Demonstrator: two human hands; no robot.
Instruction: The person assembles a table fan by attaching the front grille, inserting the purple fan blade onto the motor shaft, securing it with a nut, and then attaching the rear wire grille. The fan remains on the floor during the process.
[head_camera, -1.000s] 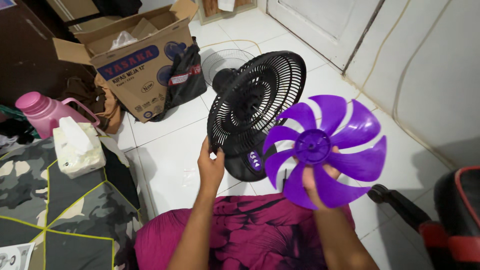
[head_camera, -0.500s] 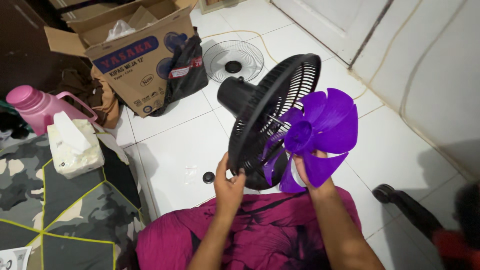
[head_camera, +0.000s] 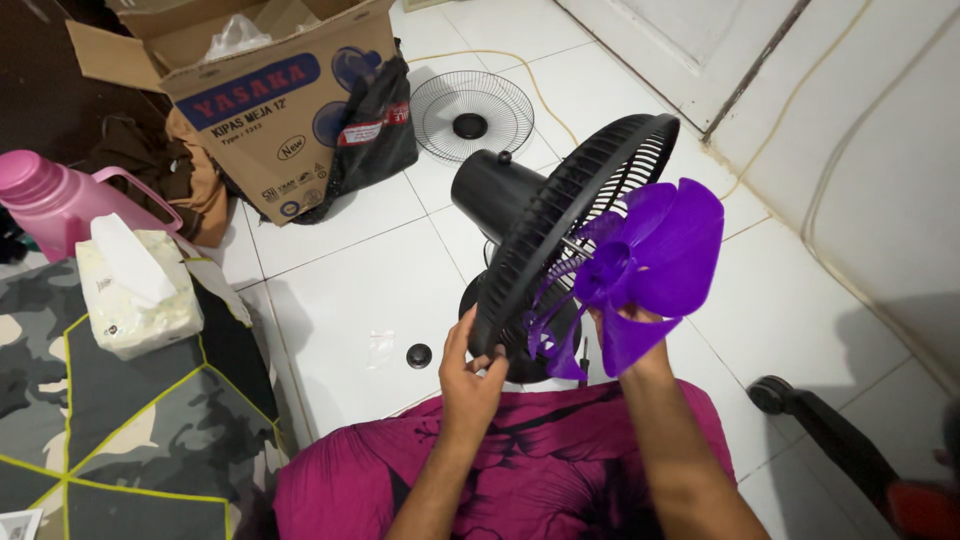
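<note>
We see one black table fan standing on the white tiled floor, its rear grille tilted toward us. Our left hand grips the grille's lower rim. Our right hand is clamped on one purple fan blade, its hub held just at the motor shaft in the grille's centre. We judge the step to be seating the blade; next, the hub needs lining up with the shaft and pushing home. Behind stands one open cardboard box, one loose front grille flat on the floor, one pink jug, one tissue pack, and one small black knob near the left hand.
</note>
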